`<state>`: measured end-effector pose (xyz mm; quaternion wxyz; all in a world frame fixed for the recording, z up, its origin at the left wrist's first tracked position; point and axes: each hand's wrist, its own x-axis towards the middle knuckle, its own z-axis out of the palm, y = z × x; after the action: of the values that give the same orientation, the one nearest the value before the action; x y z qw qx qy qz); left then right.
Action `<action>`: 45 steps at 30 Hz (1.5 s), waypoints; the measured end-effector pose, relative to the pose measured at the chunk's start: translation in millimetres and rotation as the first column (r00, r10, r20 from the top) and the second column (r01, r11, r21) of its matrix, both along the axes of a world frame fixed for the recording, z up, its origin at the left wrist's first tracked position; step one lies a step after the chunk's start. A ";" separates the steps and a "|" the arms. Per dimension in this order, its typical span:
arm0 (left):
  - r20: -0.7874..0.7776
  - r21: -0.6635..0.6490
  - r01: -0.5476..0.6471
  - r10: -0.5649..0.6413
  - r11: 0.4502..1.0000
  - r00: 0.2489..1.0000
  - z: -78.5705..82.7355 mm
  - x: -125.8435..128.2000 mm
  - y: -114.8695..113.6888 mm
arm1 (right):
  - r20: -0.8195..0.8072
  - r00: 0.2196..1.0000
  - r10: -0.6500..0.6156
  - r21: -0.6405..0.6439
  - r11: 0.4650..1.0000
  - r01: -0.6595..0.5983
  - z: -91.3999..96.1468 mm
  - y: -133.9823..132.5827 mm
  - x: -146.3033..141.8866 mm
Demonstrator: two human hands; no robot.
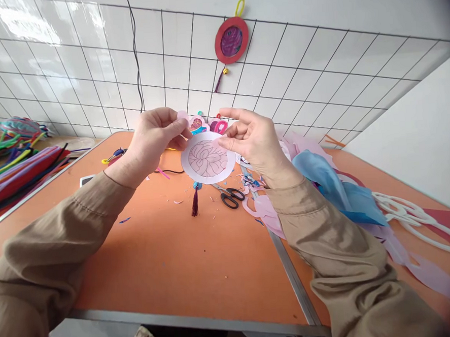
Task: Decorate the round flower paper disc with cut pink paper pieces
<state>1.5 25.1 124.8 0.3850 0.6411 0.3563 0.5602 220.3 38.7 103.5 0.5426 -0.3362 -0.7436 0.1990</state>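
2 tan sleeves come in from the bottom corners, over the metal front edge of the orange table [169,253]. A metal strip [293,281] runs away from that edge on the right and splits the top into 2 panels. The bare orange stretch between the forearms carries only small paper crumbs.

Further out, a dark red tassel [194,203] lies on the table, with black-handled scissors [230,194] just to its right. Pink paper scraps [268,211] lie under the right wrist.

Above these, both hands hold a round paper disc [208,159] clear of the table; it is white-rimmed with a pale pink centre and a line-drawn flower. The left hand [152,137] pinches its upper left edge between thumb and fingers. The right hand [251,139] grips its right edge, the free fingers loosely spread. Nothing blocks the disc from view.

To the right lie sheets of blue paper [336,187] and, beyond them, white paper rings [414,213] on red paper. On the far left lies a heap of many-coloured pipe cleaners [15,171]. Just behind the disc sit a few small pink and blue pieces, too hidden to make out.

At the back rises a white tiled wall [89,70] with dark grout. A black cable [136,52] hangs down it, and a round red ornament [231,40] with a yellow loop hangs higher up.
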 end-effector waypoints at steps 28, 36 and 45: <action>-0.162 -0.034 0.012 -0.018 0.999 0.987 1.9 8.3 -6.6 | 0.045 0.998 -0.034 0.046 0.998 0.032 0.3 0.0 1.0; -0.194 -0.056 -0.042 0.031 0.998 0.980 10.1 6.1 -13.8 | 0.080 0.996 -0.046 0.093 0.995 0.039 -3.1 1.8 0.6; -0.149 -0.004 0.018 -0.019 1.000 0.989 8.7 2.5 -9.3 | 0.089 0.994 -0.057 0.074 0.996 0.050 -1.5 -1.6 -0.9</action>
<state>4.1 15.8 133.5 0.3633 0.6839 0.3789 0.5066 219.4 37.1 102.0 0.5249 -0.3451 -0.7650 0.1420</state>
